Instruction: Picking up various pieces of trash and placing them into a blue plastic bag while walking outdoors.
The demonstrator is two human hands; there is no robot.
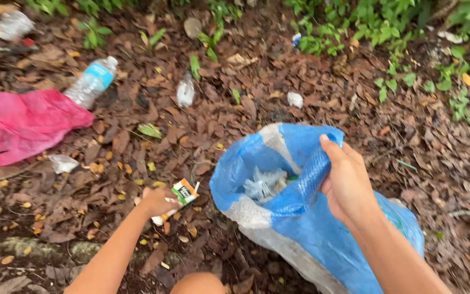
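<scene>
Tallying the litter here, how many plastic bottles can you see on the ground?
1: a clear plastic bottle lies on the leaves at upper left, beside the pink cloth. Others may be hidden inside the blue sack.

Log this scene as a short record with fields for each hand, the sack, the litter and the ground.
left hand: grips a small drink carton low over the leaves
right hand: holds the rim of the blue sack, keeping it open
sack contents: clear plastic scraps
litter: plastic bottle, pink bag, white scraps
ground: brown dead leaves, green plants along the top
</scene>
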